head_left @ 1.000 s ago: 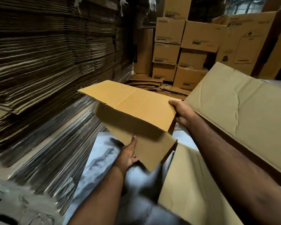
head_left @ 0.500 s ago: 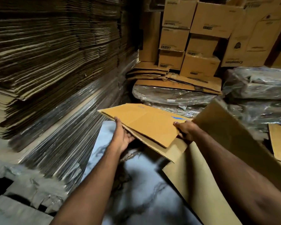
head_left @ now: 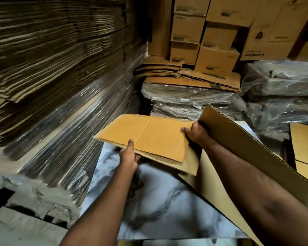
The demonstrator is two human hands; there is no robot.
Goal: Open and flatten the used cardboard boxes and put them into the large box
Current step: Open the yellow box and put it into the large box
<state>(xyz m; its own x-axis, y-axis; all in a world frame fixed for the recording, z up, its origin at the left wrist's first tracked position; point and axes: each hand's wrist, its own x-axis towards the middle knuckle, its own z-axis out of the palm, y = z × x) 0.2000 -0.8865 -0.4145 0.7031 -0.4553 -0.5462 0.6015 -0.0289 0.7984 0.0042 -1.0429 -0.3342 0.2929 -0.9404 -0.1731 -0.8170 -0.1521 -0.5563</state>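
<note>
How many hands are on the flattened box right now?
2. The left hand grips the near edge of the flattened box, thumb on top. The right hand grips its right end, beside the large box wall. The fingers underneath are hidden.

Both hands are holding a flattened cardboard box point(head_left: 149, 137) level: left hand point(head_left: 129, 155) gripping its near edge, right hand point(head_left: 194, 133) pinching its right end beside the large box point(head_left: 238, 139) flap.
</note>
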